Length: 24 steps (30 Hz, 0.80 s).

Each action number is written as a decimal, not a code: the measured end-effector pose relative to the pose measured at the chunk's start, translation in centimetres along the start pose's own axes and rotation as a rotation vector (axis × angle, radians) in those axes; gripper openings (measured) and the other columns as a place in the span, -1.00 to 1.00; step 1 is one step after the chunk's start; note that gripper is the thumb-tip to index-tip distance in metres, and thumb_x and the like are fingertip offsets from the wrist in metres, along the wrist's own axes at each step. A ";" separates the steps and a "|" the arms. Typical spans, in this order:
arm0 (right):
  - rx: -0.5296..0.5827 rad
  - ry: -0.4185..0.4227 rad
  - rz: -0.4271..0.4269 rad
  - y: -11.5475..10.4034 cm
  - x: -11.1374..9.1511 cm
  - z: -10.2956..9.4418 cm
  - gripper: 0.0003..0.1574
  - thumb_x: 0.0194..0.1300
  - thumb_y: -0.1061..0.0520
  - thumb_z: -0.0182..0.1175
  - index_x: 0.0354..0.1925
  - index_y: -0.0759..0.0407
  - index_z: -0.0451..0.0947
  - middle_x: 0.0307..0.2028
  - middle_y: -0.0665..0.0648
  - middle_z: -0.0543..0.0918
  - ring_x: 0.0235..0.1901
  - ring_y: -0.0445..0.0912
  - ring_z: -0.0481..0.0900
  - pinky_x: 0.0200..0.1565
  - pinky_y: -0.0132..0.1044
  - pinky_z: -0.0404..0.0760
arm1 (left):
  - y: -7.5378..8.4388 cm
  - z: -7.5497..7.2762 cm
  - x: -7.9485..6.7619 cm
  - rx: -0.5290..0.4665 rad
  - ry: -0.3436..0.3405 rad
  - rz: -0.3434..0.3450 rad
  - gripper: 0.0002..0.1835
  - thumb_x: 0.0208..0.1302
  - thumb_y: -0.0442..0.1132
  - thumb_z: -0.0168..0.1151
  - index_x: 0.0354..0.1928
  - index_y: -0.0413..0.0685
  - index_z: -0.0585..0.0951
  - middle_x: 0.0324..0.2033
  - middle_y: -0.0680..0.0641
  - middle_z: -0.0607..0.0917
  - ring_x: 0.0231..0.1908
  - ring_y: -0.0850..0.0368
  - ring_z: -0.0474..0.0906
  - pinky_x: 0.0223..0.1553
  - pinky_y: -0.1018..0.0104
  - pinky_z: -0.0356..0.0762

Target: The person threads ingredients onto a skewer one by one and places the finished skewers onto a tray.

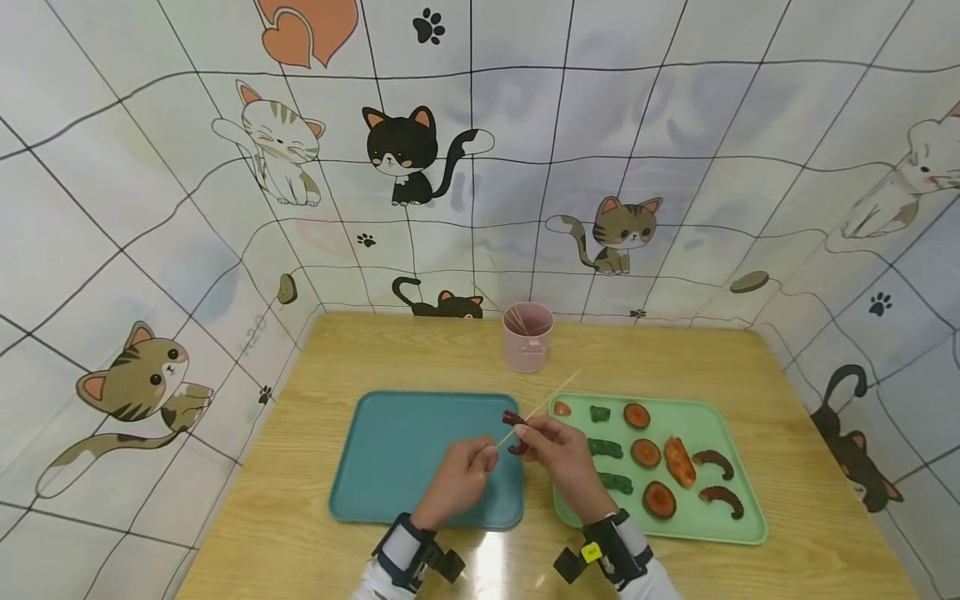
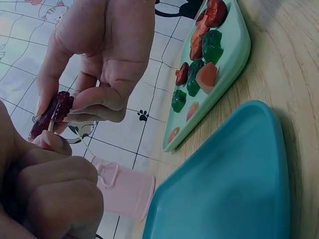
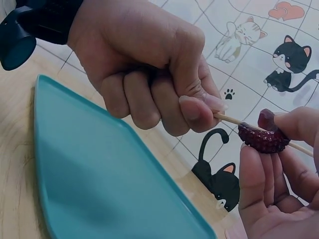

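My left hand [image 1: 467,471] pinches the near end of a thin wooden skewer [image 1: 551,397] between thumb and curled fingers [image 3: 164,94]. A dark red tentacle-shaped piece [image 3: 262,138] is threaded on the skewer. My right hand [image 1: 557,450] holds that piece [image 2: 54,112] between thumb and fingertips. Both hands hover above the gap between the teal tray [image 1: 405,454] and the light green tray [image 1: 738,521]. On the green tray lie orange-brown round slices [image 1: 646,452], green pieces [image 1: 604,448], an orange piece [image 1: 679,461] and two more dark tentacle pieces [image 1: 722,498].
A pink cup [image 1: 527,337] with several skewers in it stands behind the trays. The wooden table [image 1: 300,500] is walled on three sides by a cat-printed sheet [image 1: 405,150]. The teal tray [image 2: 234,194] has nothing on it.
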State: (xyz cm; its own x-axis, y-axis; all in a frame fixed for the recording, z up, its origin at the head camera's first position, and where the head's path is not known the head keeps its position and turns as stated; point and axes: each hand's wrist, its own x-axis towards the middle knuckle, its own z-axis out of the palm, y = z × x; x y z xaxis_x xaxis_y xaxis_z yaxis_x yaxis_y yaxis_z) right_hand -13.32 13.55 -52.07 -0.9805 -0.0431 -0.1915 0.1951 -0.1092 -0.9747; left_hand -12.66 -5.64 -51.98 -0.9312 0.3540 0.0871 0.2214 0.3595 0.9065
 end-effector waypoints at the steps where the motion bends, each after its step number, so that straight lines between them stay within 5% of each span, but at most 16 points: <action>1: -0.001 -0.004 0.003 0.0 0.0 0.0 -0.55 0.30 0.00 0.43 -0.08 0.34 0.62 -0.20 0.20 0.72 -0.27 -0.09 0.75 -0.12 -0.24 0.73 | 0.0 0.0 0.0 0.001 -0.003 -0.004 -0.59 0.56 -0.39 -0.01 -0.58 -0.25 0.43 -0.67 0.09 0.28 -0.66 0.37 0.12 -0.51 0.47 0.15; 15: -0.018 -0.031 -0.007 -0.1 -0.2 0.3 -0.56 0.32 -0.01 0.42 -0.08 0.32 0.59 -0.22 0.16 0.72 -0.25 -0.07 0.78 -0.09 -0.18 0.75 | -0.1 -0.5 -0.4 0.015 0.000 -0.008 -0.58 0.56 -0.39 0.00 -0.58 -0.22 0.44 -0.67 0.10 0.29 -0.65 0.37 0.13 -0.50 0.48 0.14; 24: -0.038 -0.182 -0.059 -0.6 -0.1 -0.3 -0.53 0.40 -0.04 0.34 0.04 0.30 0.58 0.05 0.43 0.67 -0.12 -0.02 0.78 0.01 -0.14 0.73 | -0.3 -1.0 -0.5 0.007 -0.001 0.007 -0.60 0.56 -0.38 0.01 -0.55 -0.31 0.46 -0.66 0.11 0.29 -0.63 0.38 0.13 -0.49 0.48 0.13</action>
State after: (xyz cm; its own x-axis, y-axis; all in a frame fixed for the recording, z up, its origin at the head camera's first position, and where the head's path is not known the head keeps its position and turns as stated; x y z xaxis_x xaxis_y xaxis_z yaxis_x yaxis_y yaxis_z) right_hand -13.33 13.95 -51.50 -0.9695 -0.2174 -0.1131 0.1330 -0.0793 -0.9879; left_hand -12.55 -6.85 -51.90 -0.9292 0.3577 0.0932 0.2304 0.3632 0.9028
